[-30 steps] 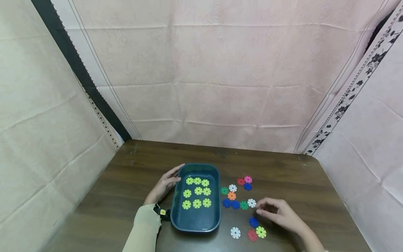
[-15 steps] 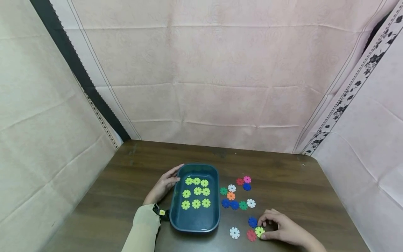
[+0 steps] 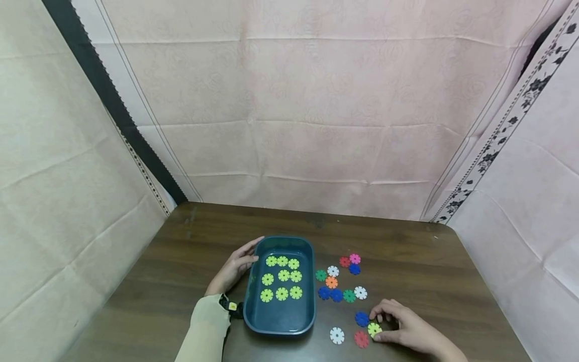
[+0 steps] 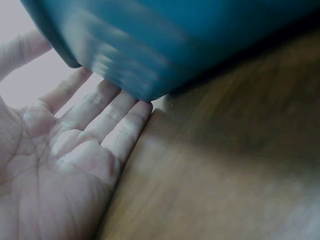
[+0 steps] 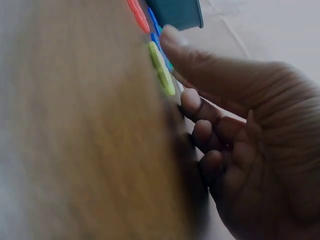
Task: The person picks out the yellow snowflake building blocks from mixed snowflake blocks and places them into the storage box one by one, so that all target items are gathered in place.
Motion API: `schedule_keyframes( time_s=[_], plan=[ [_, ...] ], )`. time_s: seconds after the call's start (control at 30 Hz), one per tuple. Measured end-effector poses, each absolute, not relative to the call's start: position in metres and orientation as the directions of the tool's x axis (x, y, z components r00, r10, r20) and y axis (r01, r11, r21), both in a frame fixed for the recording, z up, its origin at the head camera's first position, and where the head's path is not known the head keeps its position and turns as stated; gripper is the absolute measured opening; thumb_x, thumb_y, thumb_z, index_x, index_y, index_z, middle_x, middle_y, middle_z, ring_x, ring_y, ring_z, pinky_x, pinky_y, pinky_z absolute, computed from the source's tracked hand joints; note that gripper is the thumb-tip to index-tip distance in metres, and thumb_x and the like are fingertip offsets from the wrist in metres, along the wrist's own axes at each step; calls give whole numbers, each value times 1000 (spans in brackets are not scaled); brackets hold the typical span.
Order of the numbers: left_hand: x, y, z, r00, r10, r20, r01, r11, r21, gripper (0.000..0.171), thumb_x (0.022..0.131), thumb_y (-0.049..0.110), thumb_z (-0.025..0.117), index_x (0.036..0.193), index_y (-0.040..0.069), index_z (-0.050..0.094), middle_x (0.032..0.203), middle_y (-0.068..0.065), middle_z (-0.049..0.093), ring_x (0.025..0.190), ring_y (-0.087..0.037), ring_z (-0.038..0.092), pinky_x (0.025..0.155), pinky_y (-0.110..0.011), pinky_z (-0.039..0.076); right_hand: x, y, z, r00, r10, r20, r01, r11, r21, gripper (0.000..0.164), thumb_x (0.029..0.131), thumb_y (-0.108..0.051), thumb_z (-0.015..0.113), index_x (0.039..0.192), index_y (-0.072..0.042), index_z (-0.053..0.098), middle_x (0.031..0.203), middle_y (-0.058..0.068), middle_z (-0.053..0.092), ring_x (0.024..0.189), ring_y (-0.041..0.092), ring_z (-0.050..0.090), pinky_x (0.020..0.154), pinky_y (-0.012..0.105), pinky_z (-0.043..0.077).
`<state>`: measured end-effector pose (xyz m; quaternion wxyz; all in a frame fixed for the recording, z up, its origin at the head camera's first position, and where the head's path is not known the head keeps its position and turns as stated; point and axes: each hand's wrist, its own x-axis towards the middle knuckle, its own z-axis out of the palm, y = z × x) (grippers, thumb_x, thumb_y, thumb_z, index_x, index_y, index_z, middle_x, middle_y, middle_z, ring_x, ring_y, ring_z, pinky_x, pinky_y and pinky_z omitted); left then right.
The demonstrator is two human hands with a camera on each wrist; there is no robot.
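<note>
A dark teal tray [image 3: 280, 322] stands on the table, with several yellow-green notched plastic discs [image 3: 283, 275] lying in rows inside it. At its left side my left hand [image 3: 233, 269] touches the wall with extended fingers; in the left wrist view those fingers [image 4: 112, 112] meet the tray's outer side [image 4: 150, 45]. To the right of the tray, my right hand [image 3: 402, 327] pinches a yellow-green notched disc [image 3: 374, 330] between thumb and index finger, low at the table. The right wrist view shows this disc [image 5: 161, 69] edge-on beside the thumb [image 5: 200, 65].
Close to the right hand lie a blue disc [image 3: 362, 319], a red disc [image 3: 361, 339] and a white disc [image 3: 336, 335]. Farther back are several blue, green, white, orange, red and pink discs [image 3: 331, 282]. Cloth [image 3: 289, 125] hangs behind the wooden table [image 3: 181, 261].
My right hand has come down toward the front, from beside a white disc to the yellow-green one, which has shifted slightly away from the red disc. The left hand and tray hold still.
</note>
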<state>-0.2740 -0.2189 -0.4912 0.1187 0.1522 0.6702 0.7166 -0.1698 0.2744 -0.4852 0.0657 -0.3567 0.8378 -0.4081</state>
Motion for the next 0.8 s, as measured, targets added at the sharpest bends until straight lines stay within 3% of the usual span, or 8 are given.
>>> schedule_keyframes(
  time_s=[0.53, 0.8],
  plan=[
    [-275, -220, -491, -921, 383, 68, 40, -80, 996, 54, 102, 10, 52, 153, 23, 44, 150, -13, 47, 134, -34, 49, 104, -37, 46, -171, 275, -488, -738, -621, 265, -611, 448, -653, 29, 86, -27, 81, 107, -24, 62, 98, -9, 59, 87, 9, 52, 70, 25, 45],
    [-274, -219, -492, -926, 373, 66, 43, -68, 997, 54, 101, 11, 54, 153, 23, 44, 151, -12, 48, 133, -33, 49, 103, -35, 46, -173, 273, -488, -796, -564, 220, -534, 484, -693, 28, 88, -27, 78, 108, -22, 60, 95, -8, 59, 82, 12, 54, 63, 25, 45]
  ],
)
